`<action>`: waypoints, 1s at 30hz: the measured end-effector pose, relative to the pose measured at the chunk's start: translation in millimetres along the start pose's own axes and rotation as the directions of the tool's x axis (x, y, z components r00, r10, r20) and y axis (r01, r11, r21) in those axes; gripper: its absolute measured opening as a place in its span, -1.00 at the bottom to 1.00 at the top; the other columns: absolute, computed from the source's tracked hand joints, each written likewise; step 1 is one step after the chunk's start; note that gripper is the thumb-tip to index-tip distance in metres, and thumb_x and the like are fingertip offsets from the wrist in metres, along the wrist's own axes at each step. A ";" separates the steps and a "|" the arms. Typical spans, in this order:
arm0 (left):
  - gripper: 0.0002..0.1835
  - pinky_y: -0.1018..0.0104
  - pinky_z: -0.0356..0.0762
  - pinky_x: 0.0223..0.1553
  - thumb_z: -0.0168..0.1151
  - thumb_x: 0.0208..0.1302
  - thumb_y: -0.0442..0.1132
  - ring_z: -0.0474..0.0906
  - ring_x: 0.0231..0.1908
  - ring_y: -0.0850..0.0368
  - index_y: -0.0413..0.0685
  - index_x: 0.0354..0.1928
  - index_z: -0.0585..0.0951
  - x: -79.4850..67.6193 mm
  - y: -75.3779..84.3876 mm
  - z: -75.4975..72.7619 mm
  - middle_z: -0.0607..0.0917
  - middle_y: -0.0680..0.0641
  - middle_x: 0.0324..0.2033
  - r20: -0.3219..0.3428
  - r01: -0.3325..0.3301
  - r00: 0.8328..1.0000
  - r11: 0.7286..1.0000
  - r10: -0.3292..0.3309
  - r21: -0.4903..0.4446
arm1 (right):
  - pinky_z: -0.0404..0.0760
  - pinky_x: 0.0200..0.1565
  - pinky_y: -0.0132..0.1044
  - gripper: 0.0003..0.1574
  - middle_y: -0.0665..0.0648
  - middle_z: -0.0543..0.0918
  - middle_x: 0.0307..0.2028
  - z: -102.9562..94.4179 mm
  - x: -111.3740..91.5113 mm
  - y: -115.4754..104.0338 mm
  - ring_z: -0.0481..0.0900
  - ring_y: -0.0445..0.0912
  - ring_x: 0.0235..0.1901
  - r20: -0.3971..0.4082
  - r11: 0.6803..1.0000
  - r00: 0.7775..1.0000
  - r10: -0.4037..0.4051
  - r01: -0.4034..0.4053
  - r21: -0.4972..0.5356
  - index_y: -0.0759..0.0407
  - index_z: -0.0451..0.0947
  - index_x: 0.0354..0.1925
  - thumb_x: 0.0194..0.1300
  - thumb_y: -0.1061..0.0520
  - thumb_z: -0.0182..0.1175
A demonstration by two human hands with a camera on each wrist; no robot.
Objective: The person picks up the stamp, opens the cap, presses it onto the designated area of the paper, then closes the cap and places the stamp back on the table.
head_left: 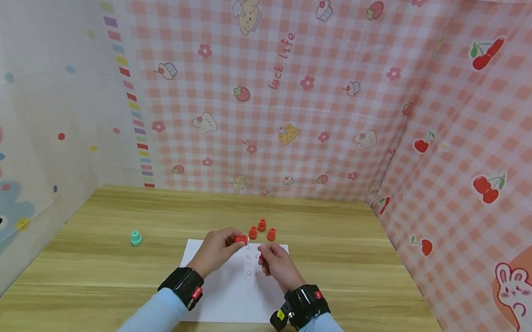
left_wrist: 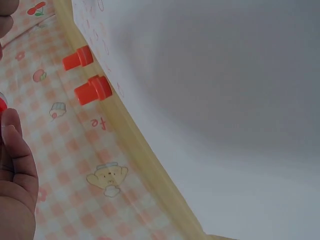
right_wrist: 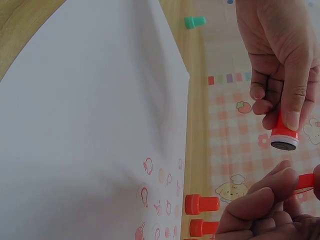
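Observation:
My left hand [head_left: 215, 250] pinches a red stamp [right_wrist: 287, 127] whose dark face is uncovered, with a white ring above it. Just right of it, my right hand [head_left: 281, 266] holds a red cap [right_wrist: 303, 184] between thumb and finger, apart from the stamp. Both hands are above a white sheet of paper [head_left: 233, 298]. Small red fruit-like prints [right_wrist: 145, 195] run in rows near one edge of the sheet. In the left wrist view only part of the left hand [left_wrist: 17, 185] shows, at the left edge.
Beyond the paper, three red capped stamps [head_left: 262, 226] stand upright on the wooden table [head_left: 355, 269]. A teal stamp [head_left: 136, 238] stands farther left. Patterned cloth [head_left: 268, 111] hangs behind the table and along its sides.

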State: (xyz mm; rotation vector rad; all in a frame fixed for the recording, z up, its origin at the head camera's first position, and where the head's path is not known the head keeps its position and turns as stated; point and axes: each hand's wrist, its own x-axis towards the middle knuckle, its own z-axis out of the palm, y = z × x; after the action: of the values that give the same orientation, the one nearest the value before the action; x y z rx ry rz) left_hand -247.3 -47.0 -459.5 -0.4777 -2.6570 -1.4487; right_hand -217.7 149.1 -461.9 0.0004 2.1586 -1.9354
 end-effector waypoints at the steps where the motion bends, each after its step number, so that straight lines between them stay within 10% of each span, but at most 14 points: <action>1: -0.82 0.33 0.54 -0.37 0.38 0.26 -0.23 0.50 -0.40 0.14 0.00 -0.10 0.70 1.0 -0.6 -0.6 0.66 0.11 -0.39 0.000 0.002 1.000 1.000 -0.002 0.010 | 0.41 -0.33 -0.32 -0.64 0.09 0.47 -0.39 -0.2 0.1 -0.4 0.40 -0.09 -0.43 -0.003 1.000 1.000 -0.003 0.003 -0.009 0.25 0.44 -0.02 0.56 -0.04 -0.02; 13: -0.83 0.30 0.58 -0.28 0.40 0.23 -0.29 0.48 -0.37 0.12 -0.05 -0.13 0.69 11.4 -8.7 -6.2 0.65 0.06 -0.36 0.048 -0.026 0.999 0.984 0.018 0.175 | 0.40 -0.32 -0.31 -0.64 0.10 0.47 -0.38 -1.8 0.7 -4.2 0.40 -0.07 -0.44 -0.020 1.000 1.000 0.008 -0.009 -0.016 0.23 0.44 -0.02 0.56 -0.05 -0.02; 25: -0.90 0.19 0.55 -0.19 0.40 0.22 -0.32 0.46 -0.38 0.11 -0.12 -0.26 0.66 25.5 -10.4 0.6 0.59 0.02 -0.42 0.252 -0.211 0.963 0.850 0.096 0.482 | 0.41 -0.31 -0.30 -0.62 0.10 0.48 -0.37 -3.0 -1.9 -1.7 0.42 -0.06 -0.41 -0.035 0.999 0.999 0.032 -0.032 -0.017 0.22 0.45 -0.01 0.55 -0.08 -0.02; 30: -0.89 0.16 0.56 -0.15 0.40 0.20 -0.37 0.48 -0.37 0.08 -0.16 -0.25 0.67 28.9 -8.7 2.5 0.60 -0.01 -0.42 0.275 -0.212 0.958 0.842 0.079 0.497 | 0.42 -0.30 -0.30 -0.60 0.10 0.48 -0.36 -5.1 -1.4 1.0 0.43 -0.06 -0.39 -0.039 0.999 0.998 0.043 -0.043 -0.014 0.21 0.46 0.00 0.55 -0.09 -0.01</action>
State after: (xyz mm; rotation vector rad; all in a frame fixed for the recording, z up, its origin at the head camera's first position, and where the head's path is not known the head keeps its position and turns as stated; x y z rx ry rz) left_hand -277.2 -42.6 -461.7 -0.8179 -2.9538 -0.6025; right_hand -217.1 154.5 -462.1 0.0815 2.1792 -1.9107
